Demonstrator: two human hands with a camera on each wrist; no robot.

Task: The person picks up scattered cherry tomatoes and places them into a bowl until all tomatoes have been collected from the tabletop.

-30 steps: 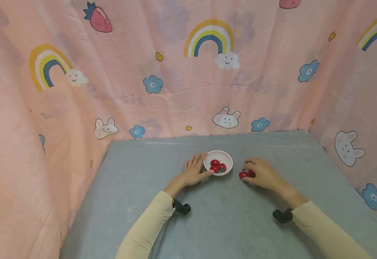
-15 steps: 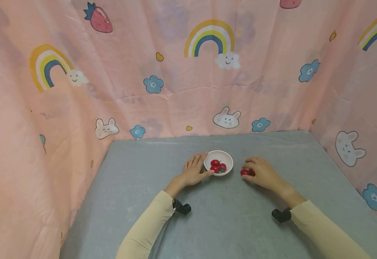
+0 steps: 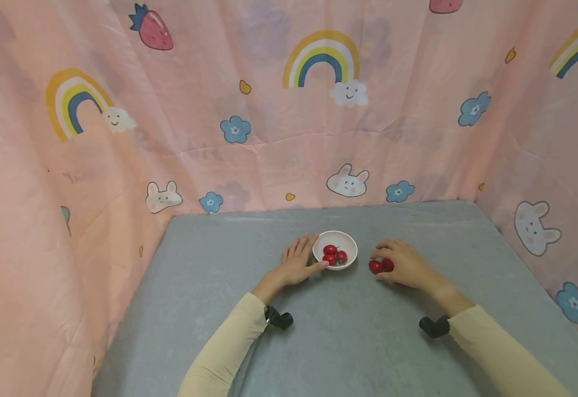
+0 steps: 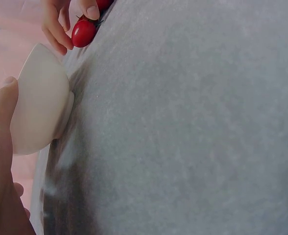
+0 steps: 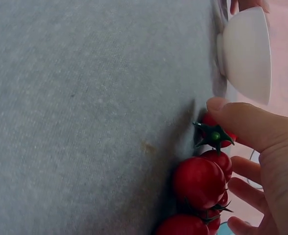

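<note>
Pinching one cherry tomato point(image 5: 215, 134) between thumb and fingers, the right hand point(image 3: 404, 266) is working among the loose tomatoes point(image 5: 199, 182) lying under its palm. Just left, the white bowl point(image 3: 335, 249) is already holding three tomatoes point(image 3: 334, 255). Beyond, the left hand point(image 3: 297, 261) is steadying its rim, fingers relaxed. Only the right wrist view is showing several tomatoes remaining.
</note>
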